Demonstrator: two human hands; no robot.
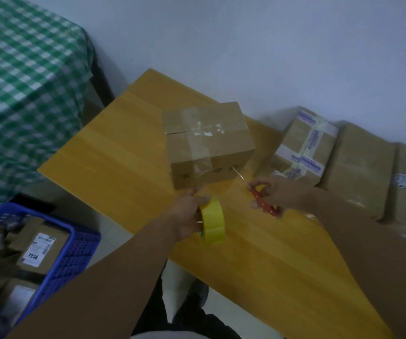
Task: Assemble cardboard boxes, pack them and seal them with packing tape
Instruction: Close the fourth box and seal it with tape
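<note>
1. The only view comes from a camera on the person's head. It looks forward and steeply down over the yellow table.
2. It sits close. Both forearms enter from 6 o'clock, and the left hand and right hand lie near centre.
3. The frame is tilted, so the table runs from 11 o'clock to 5 o'clock.
4. The wide lens also takes in the wall at 12 o'clock and a blue crate at 8 o'clock.

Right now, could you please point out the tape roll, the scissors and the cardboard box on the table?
tape roll [213, 223]: head view, yellow outer band.
scissors [266, 207]: head view, red handle.
cardboard box [228, 148]: head view, bare top flap.
</note>
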